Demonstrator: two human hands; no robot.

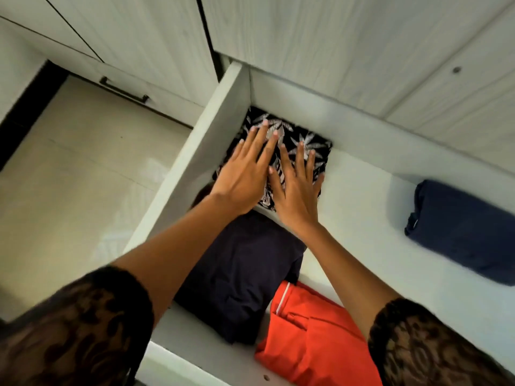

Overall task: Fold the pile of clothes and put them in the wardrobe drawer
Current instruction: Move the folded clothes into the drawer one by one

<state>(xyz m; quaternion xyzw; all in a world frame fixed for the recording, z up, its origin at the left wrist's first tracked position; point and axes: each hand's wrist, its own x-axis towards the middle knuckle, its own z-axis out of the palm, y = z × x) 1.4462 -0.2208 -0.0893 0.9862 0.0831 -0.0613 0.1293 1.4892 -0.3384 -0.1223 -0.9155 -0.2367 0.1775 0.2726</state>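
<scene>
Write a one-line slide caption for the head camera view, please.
Left hand and right hand press flat on a folded leaf-print garment in the back corner of the open drawer.

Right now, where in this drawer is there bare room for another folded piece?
Bare drawer floor lies in the middle, between the leaf-print garment, the orange garment and the blue bundle. The left side is crowded: left hand and right hand press the print, the navy garment beside it.
</scene>
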